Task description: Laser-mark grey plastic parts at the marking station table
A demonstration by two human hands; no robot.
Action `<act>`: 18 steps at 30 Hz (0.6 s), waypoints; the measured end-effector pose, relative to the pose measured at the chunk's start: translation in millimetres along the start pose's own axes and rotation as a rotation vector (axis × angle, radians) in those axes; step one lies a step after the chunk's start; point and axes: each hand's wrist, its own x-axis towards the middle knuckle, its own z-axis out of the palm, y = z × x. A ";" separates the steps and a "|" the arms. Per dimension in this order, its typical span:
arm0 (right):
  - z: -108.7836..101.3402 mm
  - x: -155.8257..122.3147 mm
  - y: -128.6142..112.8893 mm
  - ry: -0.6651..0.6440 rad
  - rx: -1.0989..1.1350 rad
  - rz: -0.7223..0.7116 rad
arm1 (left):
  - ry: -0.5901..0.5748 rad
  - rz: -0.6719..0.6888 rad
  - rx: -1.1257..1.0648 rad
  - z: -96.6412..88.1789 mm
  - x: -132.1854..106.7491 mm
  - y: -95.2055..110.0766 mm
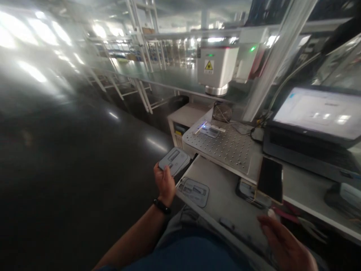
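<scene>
While the right hand [286,242] hangs open and empty above a white shelf [222,188], the left hand [165,184] closes around the edge of a grey card [174,161] (a matching card [194,192] lies on that shelf). Farther off sit a perforated metal plate [222,146], a laser head [217,69] and a laptop [318,113].

And here we are in a factory workshop! A laser marker [217,67] towers over a drilled metal table [225,148], a laptop [318,116] sits alongside, and long green workbenches [158,77] line the polished floor [84,162].
</scene>
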 end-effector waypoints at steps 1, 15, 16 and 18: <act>14.9 5.8 -16.0 -0.167 0.067 0.001 | 0.005 -0.019 -0.025 -0.1 -1.2 -1.4; 126.3 88.5 -112.6 -0.750 -0.051 -0.054 | -0.036 -0.177 -0.335 -0.4 -4.4 7.5; 126.2 86.9 -117.5 -0.778 -0.039 -0.071 | -0.041 -0.180 -0.345 -0.5 -4.4 7.3; 125.0 84.1 -123.6 -0.817 -0.018 -0.085 | -0.052 -0.188 -0.358 -1.1 -4.5 6.8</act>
